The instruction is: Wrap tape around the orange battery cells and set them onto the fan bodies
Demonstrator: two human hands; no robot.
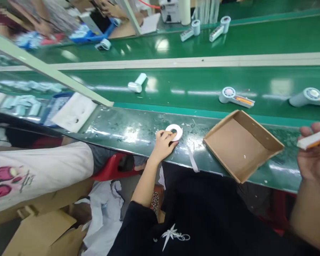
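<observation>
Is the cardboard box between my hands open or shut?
Open: nothing covers the top of the cardboard box, and its inside floor and walls show.

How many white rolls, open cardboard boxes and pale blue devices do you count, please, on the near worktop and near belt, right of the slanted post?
White roll: 1
Open cardboard box: 1
Pale blue devices: 3 (one cut off at the picture's edge)
Total: 5
</observation>
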